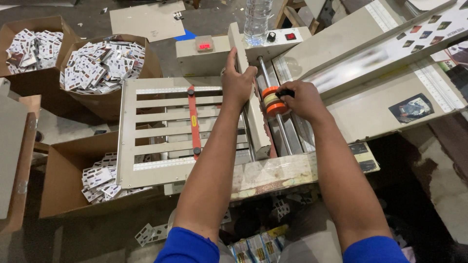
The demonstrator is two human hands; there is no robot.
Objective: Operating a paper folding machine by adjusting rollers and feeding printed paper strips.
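At your far left two open cardboard boxes [29, 48] sit on the floor heaped with small printed cards [100, 65], and below them a third, lower box [63, 170] holds a smaller pile of the same cards under the edge of the machine. Next comes the cream slotted tray [161, 131] of the machine, with a red stop bar [194, 119] running across its slats. Your left hand [237, 80] rests on the upright cream plate [253, 112] that stands between that tray and the roller bay, its grip wrapped over the plate's top edge with the fingers curled down the far side. Just behind it a small red lit display [204, 46] glows on the control housing, and a clear plastic bottle [257, 19] stands on top. Just to the right of the plate, the orange roller collar [272, 100] sits on a metal shaft [280, 124] that runs toward you. Your right hand [304, 100] is on that collar, its grip pinching a small black knob [285, 92] at the collar's side between thumb and fingertips. Farther right the long cream feed table [375, 92] slopes away, carrying printed sheets [434, 24] and a ruler strip along its edge.
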